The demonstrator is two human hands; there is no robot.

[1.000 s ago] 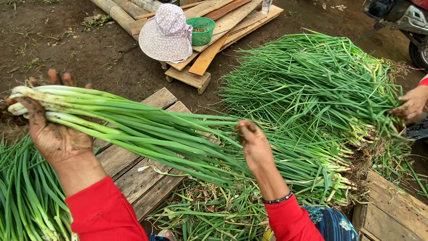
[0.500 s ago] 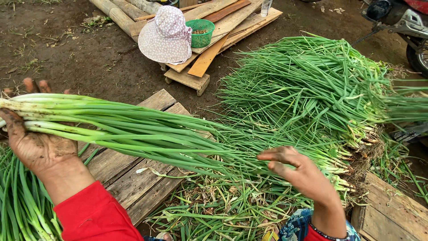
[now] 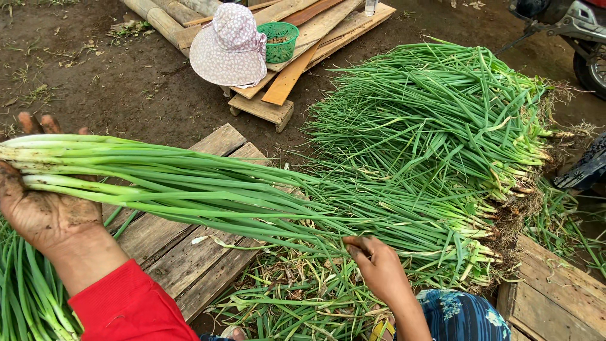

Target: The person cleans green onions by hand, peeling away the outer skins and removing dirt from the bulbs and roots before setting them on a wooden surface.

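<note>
Left hand, soil-caked, clamped under the white stalk ends of a long bundle of green spring onions, held level above weathered grey wooden planks. Right hand pinched on leaf tips near the bundle's far end. Best kept level, stalk ends flush, loose yellowed leaves stripped downward, away from the large heap of uncleaned green onions.

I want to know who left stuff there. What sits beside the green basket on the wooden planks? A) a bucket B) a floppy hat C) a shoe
B, a pale patterned sun hat rests on the wooden planks right next to the green basket.
</note>
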